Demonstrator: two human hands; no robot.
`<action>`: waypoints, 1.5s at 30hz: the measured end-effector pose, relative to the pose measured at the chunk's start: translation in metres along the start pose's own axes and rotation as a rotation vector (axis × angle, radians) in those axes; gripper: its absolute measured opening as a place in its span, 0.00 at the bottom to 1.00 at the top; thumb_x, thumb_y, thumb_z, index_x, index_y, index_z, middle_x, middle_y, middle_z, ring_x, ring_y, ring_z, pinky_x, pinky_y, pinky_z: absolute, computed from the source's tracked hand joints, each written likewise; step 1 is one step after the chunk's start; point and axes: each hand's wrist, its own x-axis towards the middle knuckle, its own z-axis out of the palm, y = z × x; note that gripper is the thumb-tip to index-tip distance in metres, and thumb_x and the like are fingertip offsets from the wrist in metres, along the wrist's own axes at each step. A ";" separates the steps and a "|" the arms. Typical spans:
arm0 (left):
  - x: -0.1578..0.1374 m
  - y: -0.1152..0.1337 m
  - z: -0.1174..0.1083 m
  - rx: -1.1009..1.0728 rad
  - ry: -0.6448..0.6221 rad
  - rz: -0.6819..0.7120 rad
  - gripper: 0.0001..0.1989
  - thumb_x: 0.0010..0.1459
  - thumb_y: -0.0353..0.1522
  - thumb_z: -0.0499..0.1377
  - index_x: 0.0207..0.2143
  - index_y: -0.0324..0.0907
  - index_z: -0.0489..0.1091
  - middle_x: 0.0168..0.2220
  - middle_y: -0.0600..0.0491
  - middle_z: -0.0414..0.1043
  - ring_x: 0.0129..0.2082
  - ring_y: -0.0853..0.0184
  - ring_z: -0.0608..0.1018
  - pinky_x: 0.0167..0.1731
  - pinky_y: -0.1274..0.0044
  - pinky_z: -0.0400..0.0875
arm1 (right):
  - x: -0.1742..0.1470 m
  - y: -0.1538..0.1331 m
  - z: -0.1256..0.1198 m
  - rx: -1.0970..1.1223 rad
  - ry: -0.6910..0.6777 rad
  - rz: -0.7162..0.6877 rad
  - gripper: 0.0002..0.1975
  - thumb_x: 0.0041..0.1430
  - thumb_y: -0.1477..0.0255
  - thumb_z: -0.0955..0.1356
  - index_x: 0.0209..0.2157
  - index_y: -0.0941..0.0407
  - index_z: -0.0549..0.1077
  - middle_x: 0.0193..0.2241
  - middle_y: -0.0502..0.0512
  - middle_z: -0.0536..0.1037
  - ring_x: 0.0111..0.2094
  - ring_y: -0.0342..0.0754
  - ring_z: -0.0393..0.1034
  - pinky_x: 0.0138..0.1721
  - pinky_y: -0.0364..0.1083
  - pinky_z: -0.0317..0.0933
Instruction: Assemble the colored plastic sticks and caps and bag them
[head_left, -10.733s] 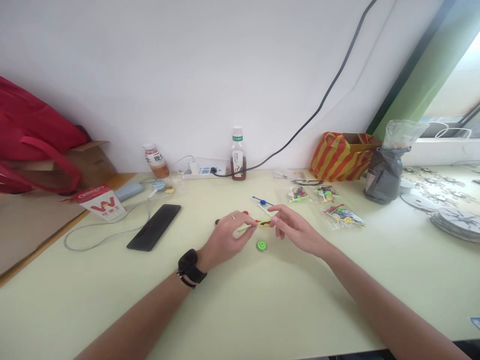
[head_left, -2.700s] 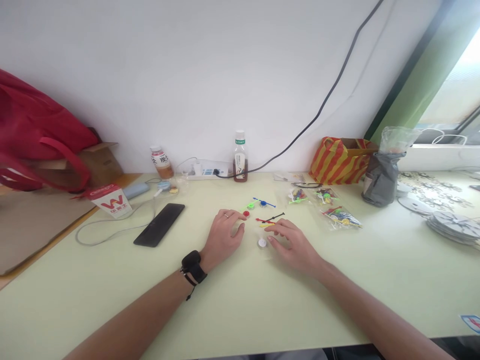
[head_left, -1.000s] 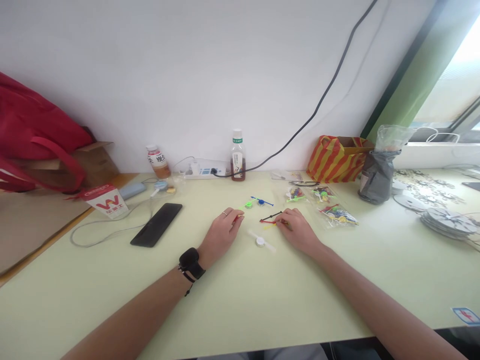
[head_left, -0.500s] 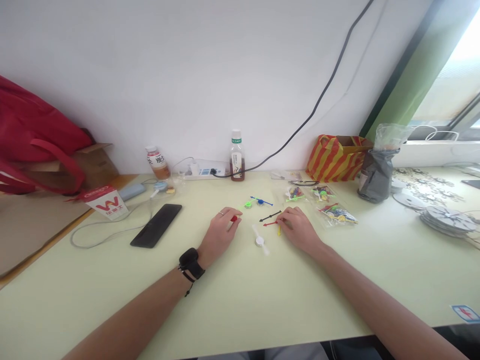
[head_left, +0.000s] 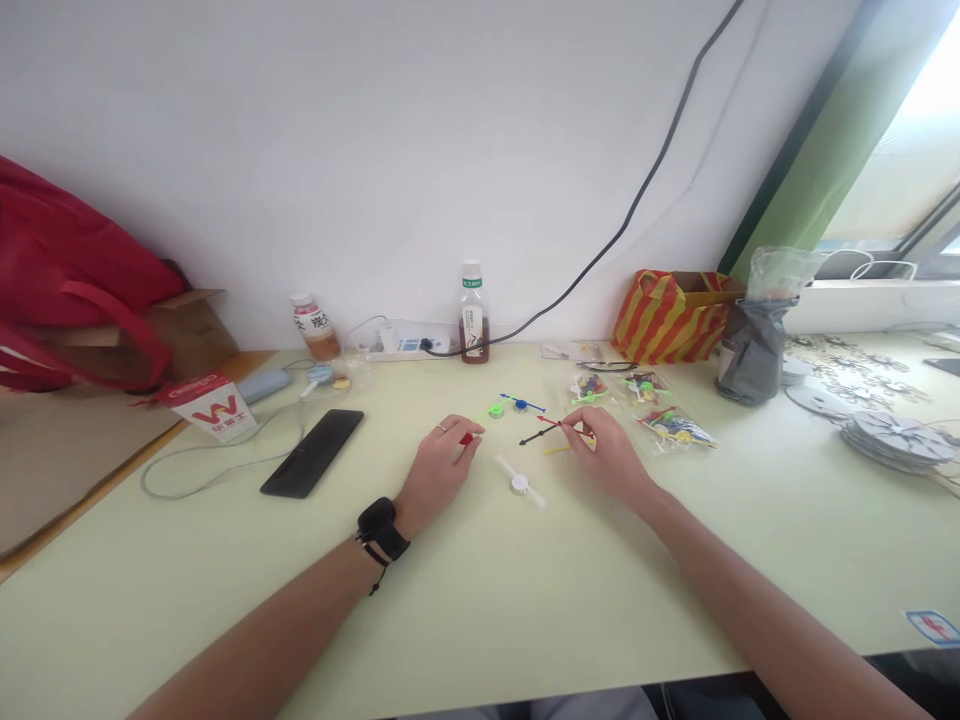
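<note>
Between the thumb and fingers of my left hand [head_left: 444,457] is a small red round base [head_left: 467,439]. My right hand [head_left: 602,448] pinches a red arrow pointer [head_left: 549,421], raised a little off the table. Beneath it lie a black arrow pointer [head_left: 536,437] and a yellow arrow pointer [head_left: 556,450], partly hidden by my right hand. A white spinner [head_left: 520,484], its pointer on a round base, rests between my hands. Farther back are a green spinner [head_left: 496,411] and a blue spinner [head_left: 521,404].
Plastic bags of coloured parts [head_left: 675,428] lie to the right, with a striped bag [head_left: 671,315] behind. A bottle [head_left: 473,315] and a power strip [head_left: 412,342] stand by the wall. A black phone [head_left: 313,453] and a red-and-white box [head_left: 217,408] are at left.
My right hand has picked up the red arrow pointer and lifted it. The yellow pointer has turned on the table, and the white spinner's pointer has rotated slightly. My left hand stays put.
</note>
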 end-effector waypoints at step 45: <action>0.000 -0.001 0.002 -0.008 0.016 0.017 0.09 0.70 0.27 0.54 0.44 0.45 0.73 0.44 0.51 0.75 0.43 0.64 0.78 0.47 0.71 0.72 | -0.004 -0.016 -0.017 0.272 -0.619 0.185 0.12 0.61 0.61 0.71 0.35 0.55 0.82 0.28 0.50 0.77 0.27 0.43 0.60 0.28 0.43 0.54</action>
